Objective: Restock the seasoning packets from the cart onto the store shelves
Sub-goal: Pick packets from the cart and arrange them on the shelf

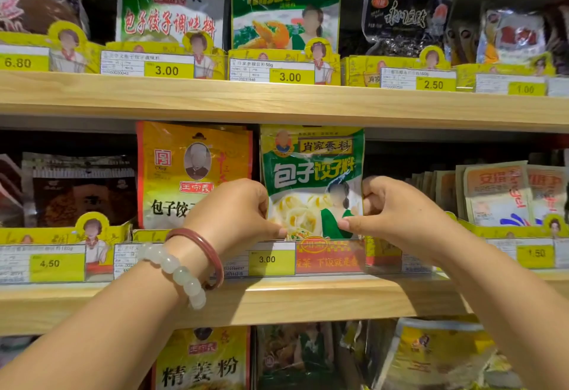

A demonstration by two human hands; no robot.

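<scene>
Just beside both hands, an orange packet crowds the green packet.

Place: I am looking at a shop, in its seasoning aisle.
Shelving: wooden shelves stacked in tiers.
Pricing: yellow price tags along each edge, reading 3.00, 2.50, 4.50.
Stock: seasoning packets standing upright in rows behind yellow card dividers.
</scene>
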